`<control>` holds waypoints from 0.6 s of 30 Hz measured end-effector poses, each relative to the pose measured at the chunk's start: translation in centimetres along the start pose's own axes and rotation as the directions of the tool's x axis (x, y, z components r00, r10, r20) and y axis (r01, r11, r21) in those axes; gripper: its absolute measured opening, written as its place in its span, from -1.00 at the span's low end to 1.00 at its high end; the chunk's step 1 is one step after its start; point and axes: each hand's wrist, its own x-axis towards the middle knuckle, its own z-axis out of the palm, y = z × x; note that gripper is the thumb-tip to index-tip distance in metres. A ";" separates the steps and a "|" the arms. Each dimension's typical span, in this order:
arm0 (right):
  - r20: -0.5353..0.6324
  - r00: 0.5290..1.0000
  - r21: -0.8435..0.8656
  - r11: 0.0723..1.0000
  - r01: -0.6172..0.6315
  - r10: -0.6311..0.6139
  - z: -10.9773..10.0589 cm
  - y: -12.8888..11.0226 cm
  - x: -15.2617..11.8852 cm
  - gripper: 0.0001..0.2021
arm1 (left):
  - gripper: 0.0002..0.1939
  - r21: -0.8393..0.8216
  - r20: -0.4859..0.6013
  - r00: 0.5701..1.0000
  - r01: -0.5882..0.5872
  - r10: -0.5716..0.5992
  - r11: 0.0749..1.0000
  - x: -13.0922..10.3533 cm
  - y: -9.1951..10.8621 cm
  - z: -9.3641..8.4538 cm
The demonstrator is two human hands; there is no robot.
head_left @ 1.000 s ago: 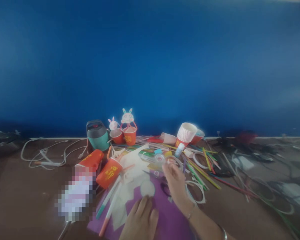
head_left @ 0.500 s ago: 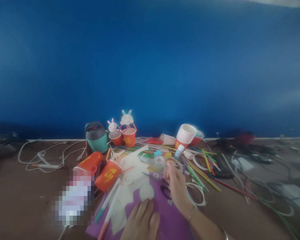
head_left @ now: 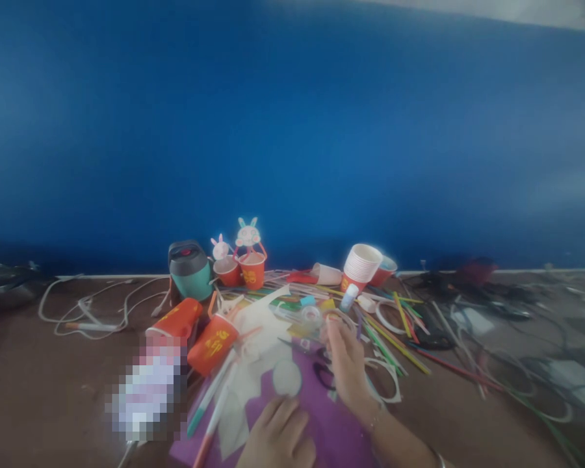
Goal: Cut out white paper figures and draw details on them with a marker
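In the head view, your left hand [head_left: 279, 434] lies palm down on the purple sheet [head_left: 344, 426], fingers slightly apart and pinching nothing visible. Their tips are at the near edge of the round white disc [head_left: 287, 378], which lies on the sheet just beyond them. Your right hand [head_left: 344, 357] is to the right of the disc, its fingers bunched together over the near side of a clear ring [head_left: 350, 320]; you cannot tell from this blurred view whether they pinch anything. The scissors [head_left: 303, 344] lie between the disc and your right hand, blades pointing left and away from you, with a dark handle loop just beside your wrist.

To the left of the disc are cut white paper [head_left: 263, 325], two markers [head_left: 209, 400] and two tipped red cups, the nearer one [head_left: 213, 344] beside the markers. Farther off stand a teal flask [head_left: 190, 273] and two cups with rabbit figures [head_left: 248, 234]. Beyond your right hand, a glue stick [head_left: 350, 298] leans near the cup stack [head_left: 362, 265], and coloured sticks [head_left: 400, 341] spread out to the right. A white ring [head_left: 396, 389] lies just right of your right wrist.
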 end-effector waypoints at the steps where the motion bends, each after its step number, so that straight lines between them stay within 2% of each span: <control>1: 0.016 1.000 -0.018 1.000 0.010 -0.010 0.0 -0.2 0.0 -0.60 | -0.74 -0.005 -0.014 1.000 -0.012 0.012 1.000 0.2 0.0 0.0; 3: 0.052 0.998 -0.028 0.999 0.030 -0.029 0.1 -0.5 -0.1 -0.65 | -0.72 0.007 -0.039 0.999 -0.034 0.034 0.999 0.6 0.0 -0.1; 6: 0.089 0.994 -0.024 0.998 0.063 -0.060 0.1 -0.3 -0.3 -0.86 | -0.75 0.055 -0.058 0.997 -0.041 0.044 0.998 1.1 -0.1 -0.2; 10: 0.227 0.974 -0.045 0.999 0.031 -0.020 0.0 0.7 -0.7 -0.82 | -0.80 0.181 -0.037 0.999 -0.022 0.029 0.983 0.8 -0.2 0.3; 13: 0.324 0.946 -0.106 0.993 0.052 -0.015 0.0 0.0 -0.8 -0.80 | -0.74 0.291 0.002 1.000 -0.015 0.015 0.957 -0.2 -0.1 0.9; 15: 0.425 0.904 -0.182 0.973 0.139 -0.050 0.3 -1.5 -0.9 -0.79 | -0.81 0.340 -0.009 1.000 -0.002 0.005 0.940 -1.1 0.0 1.5; 16: 0.498 0.865 -0.221 0.956 0.194 -0.060 0.6 -2.3 -1.0 -0.79 | -0.83 0.352 -0.023 1.000 -0.003 0.012 0.936 -1.6 0.0 1.8; 17: 0.569 0.818 -0.239 0.934 0.267 -0.088 1.1 -3.2 -1.2 -0.78 | -0.81 0.355 -0.029 1.000 -0.001 0.012 0.935 -1.9 0.1 2.2; 18: 0.667 0.735 -0.227 0.908 0.353 -0.119 1.7 -4.1 -1.5 -0.78 | -0.79 0.347 -0.019 1.000 -0.002 0.009 0.938 -2.1 0.1 2.6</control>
